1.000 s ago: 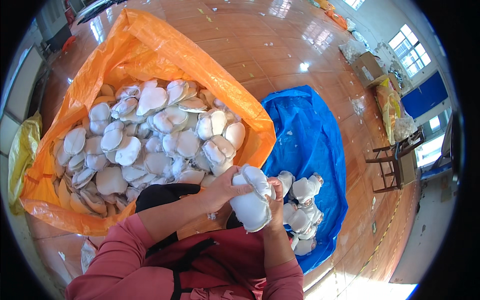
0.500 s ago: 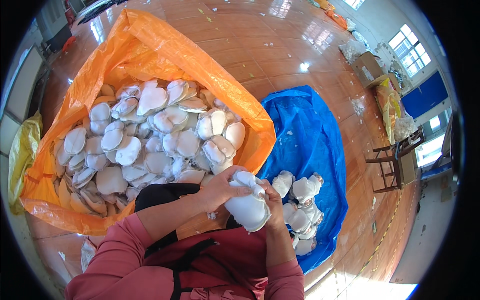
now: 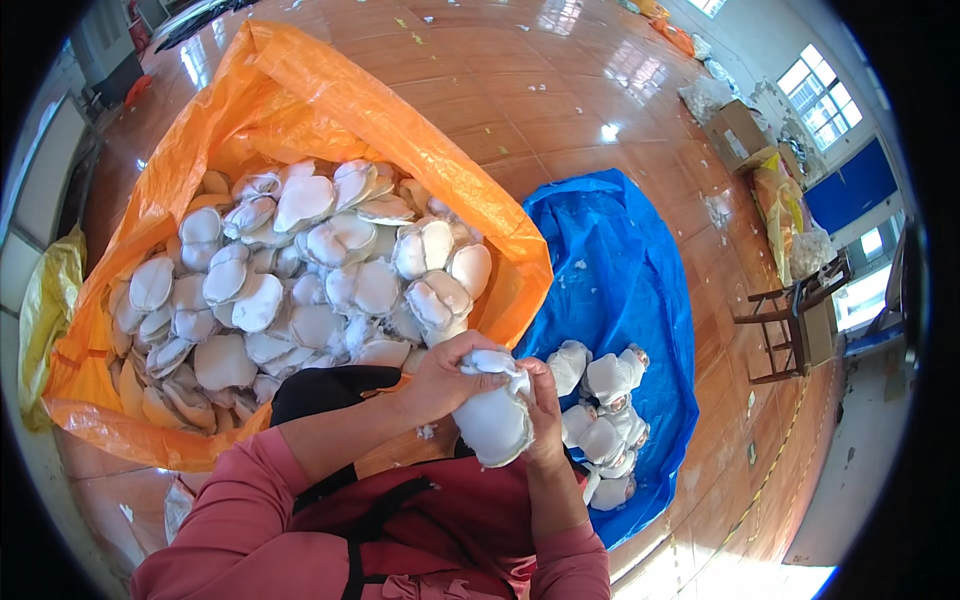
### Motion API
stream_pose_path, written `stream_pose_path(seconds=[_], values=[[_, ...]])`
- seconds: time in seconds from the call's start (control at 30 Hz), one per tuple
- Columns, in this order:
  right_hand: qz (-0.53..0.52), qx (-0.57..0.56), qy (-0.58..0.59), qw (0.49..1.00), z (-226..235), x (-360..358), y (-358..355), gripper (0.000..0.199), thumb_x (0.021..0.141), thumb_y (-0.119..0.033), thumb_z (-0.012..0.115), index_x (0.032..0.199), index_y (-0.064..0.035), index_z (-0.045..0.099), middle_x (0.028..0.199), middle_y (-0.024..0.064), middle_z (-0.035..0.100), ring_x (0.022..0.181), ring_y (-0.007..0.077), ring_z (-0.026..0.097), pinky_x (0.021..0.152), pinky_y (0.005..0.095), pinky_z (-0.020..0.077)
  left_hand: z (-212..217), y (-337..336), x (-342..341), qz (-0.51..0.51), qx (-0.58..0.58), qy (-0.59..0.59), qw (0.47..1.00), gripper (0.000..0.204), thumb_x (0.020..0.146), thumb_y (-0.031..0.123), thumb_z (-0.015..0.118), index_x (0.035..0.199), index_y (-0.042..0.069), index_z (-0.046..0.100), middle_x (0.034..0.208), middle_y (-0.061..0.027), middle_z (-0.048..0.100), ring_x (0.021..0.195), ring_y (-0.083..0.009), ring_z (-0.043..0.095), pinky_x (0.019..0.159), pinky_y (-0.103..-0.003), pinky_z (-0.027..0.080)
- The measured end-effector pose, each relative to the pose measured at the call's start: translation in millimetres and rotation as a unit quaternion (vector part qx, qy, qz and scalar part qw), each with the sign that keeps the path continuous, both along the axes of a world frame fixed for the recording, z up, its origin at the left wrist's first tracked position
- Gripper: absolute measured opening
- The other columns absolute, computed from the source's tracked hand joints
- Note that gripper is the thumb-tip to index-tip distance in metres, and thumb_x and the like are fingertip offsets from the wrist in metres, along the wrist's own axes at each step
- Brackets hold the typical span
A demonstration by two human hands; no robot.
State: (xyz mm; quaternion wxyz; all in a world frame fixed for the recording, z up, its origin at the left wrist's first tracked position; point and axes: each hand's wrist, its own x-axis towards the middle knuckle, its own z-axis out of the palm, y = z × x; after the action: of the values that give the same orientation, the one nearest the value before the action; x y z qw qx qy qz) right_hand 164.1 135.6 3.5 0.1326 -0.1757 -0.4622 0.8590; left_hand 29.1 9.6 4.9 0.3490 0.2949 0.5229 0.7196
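Observation:
Between both hands, in front of my body, is a white padded fabric piece (image 3: 493, 428) with a rounded lower end and a bunched upper edge. My left hand (image 3: 450, 380) is closed on its upper left side, the thumb lying across the cloth. My right hand (image 3: 545, 405) pinches the upper right edge. Many similar flat white pads (image 3: 258, 302) fill a large orange sack (image 3: 400, 130), opened wide, at the left. Several plump white bundles (image 3: 600, 440) lie on a blue plastic sack (image 3: 610, 250) just right of my right hand.
The tiled floor (image 3: 500, 90) carries scattered white scraps. A wooden chair (image 3: 775, 325) stands at the right, with a cardboard box (image 3: 738, 135) and a yellow sack (image 3: 775, 200) along the wall beyond. Another yellow sack (image 3: 50, 320) leans at the far left.
The white padded fabric piece has turned a little more upright and its top edge is more gathered. Both hands have shifted slightly on it, still gripping.

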Motion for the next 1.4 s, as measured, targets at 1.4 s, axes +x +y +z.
stream_pose_path(seconds=[1.4], values=[[0.032, 0.182, -0.137, 0.973, -6.5, -20.7, -6.2, 0.074, 0.070, -0.018, 0.089, 0.128, -0.0012, 0.047, 0.114, 0.0058, 0.058, 0.105, 0.0159, 0.057, 0.093, 0.0301, 0.0471, 6.6, 2.4, -6.8, 0.176, -0.006, 0.310, 0.934, 0.029, 0.075, -0.004, 0.074, 0.101, 0.002, 0.063, 0.094, -0.0120, 0.064, 0.085, -0.0276, 0.065, 0.074, -0.033, 0.052]])
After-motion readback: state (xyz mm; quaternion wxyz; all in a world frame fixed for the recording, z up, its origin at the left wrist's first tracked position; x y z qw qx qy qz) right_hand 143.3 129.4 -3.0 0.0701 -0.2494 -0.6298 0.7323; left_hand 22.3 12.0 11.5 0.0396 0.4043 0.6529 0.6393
